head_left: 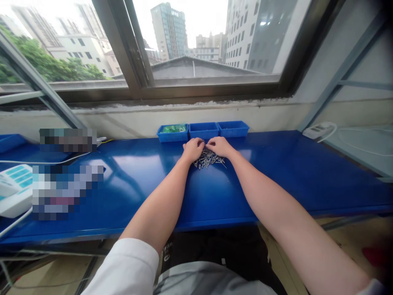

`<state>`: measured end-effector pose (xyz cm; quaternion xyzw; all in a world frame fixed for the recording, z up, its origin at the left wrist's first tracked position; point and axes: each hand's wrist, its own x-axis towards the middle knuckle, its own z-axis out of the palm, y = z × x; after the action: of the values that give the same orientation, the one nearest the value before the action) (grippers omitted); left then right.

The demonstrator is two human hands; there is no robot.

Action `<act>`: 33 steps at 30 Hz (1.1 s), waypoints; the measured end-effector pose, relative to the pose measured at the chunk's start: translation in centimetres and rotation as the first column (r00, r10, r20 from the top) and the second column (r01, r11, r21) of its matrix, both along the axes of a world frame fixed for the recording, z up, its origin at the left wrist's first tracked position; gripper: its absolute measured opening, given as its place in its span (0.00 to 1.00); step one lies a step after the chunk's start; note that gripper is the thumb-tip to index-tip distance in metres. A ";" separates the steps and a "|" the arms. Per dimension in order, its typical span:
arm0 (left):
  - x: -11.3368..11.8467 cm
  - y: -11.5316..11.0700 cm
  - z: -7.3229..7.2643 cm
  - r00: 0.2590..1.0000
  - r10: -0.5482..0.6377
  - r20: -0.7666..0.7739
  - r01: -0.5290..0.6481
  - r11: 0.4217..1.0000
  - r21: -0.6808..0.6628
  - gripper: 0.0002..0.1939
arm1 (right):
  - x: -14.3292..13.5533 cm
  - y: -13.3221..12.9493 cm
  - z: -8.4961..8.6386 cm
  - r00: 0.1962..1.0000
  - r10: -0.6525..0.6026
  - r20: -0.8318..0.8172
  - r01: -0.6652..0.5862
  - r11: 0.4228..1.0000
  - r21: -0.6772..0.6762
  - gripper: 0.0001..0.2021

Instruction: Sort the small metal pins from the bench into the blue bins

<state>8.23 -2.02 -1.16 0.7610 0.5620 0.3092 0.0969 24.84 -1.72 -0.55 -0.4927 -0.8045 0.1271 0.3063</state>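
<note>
At the far left of the blue tabletop (147,172), a white device (15,186) with blue-green strips is resting, its right part hidden by blurring. Toward the middle, at the back by the wall, the left bin (172,137) is holding a green packet (172,128). Just in front of the bins the left hand (193,150) is reaching in over the left side of a pile of metal pins (209,159), its fingers curling down and the thumb and forefinger coming close together; whether they are pinching a pin, I cannot tell. Behind the hands the middle bin (204,133) is standing. The pile is lying on the tabletop in front of it, between and beneath the hands. The thin, straight pins are lying with their long axes mixed and crossing: at the near left edge several are pointing toward the person, some slanting slightly left, while at the right edge a few are slanting outward to the near right. The right hand (219,146) is bending over the pile's far right side, fingertips drawing together near the left hand's; its hold, too, I cannot tell. The right bin (233,132) is sitting behind it. Near the tabletop's far right corner a white power strip (317,130) is lying with its cable.
</note>
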 end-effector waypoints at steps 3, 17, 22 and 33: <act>0.0 -0.1 0.1 1.000 -0.023 -0.005 0.023 1.000 0.012 0.15 | -0.1 -0.1 0.2 0.996 -0.013 -0.085 0.015 1.000 0.028 0.11; -0.2 -0.8 0.7 0.987 -0.149 0.064 0.147 0.989 0.033 0.12 | -0.3 0.2 0.0 0.907 -0.057 -0.417 -0.013 0.987 -0.163 0.15; -0.2 -0.5 0.6 0.991 -0.109 0.076 0.105 0.993 0.051 0.11 | -0.2 0.2 0.3 0.896 -0.049 -0.441 0.014 0.997 -0.081 0.18; 0.0 -0.4 0.3 0.994 -0.046 0.102 0.041 0.998 0.050 0.14 | 1.0 0.5 0.7 0.848 -0.292 -0.442 0.349 0.936 0.051 0.13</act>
<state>8.18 -2.38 -0.88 0.7582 0.5319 0.3593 0.1141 25.82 -1.22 0.20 -0.5593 -0.6303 0.1265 0.5233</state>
